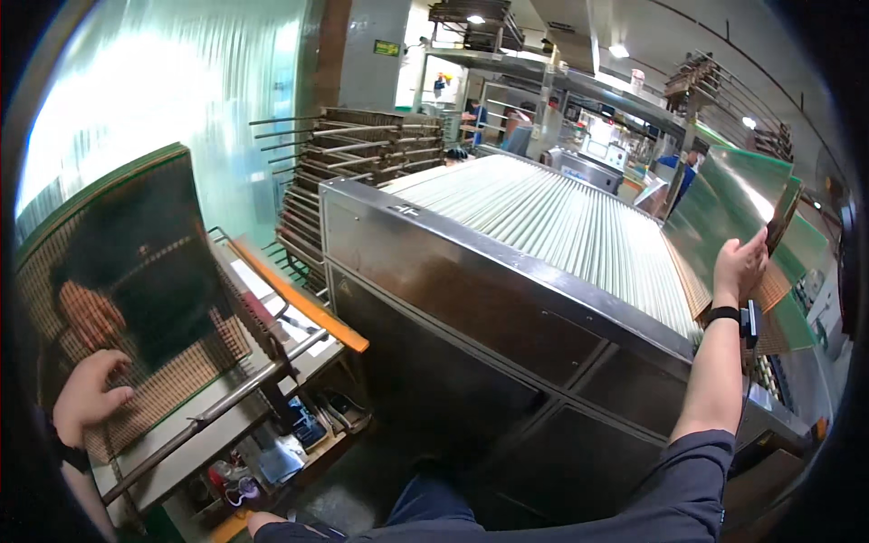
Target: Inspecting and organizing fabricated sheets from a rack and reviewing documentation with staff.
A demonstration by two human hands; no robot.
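At the left, my left hand [89, 398] is beside a stack of upright, glossy circuit board panels [172, 271] with green edges and copper-coloured grids. Its thumb and fingers are apart, and the front panel mirrors the hand. My right arm stretches far out to the right, with a dark band on the wrist. There my right hand [742, 264] grips the edge of a tilted, translucent green circuit board panel [729, 195]; its fingertips are partly hidden. More green panels [806, 240] stand just behind that hand.
A metal-sided conveyor [507, 271] with pale rollers [552, 222] fills the middle. Behind its left end rises a stack of metal racks [353, 163]. At the left, a bench [167, 457] carries a metal bar [226, 412] and an orange strip [303, 294]. Another person [474, 118] is in the background.
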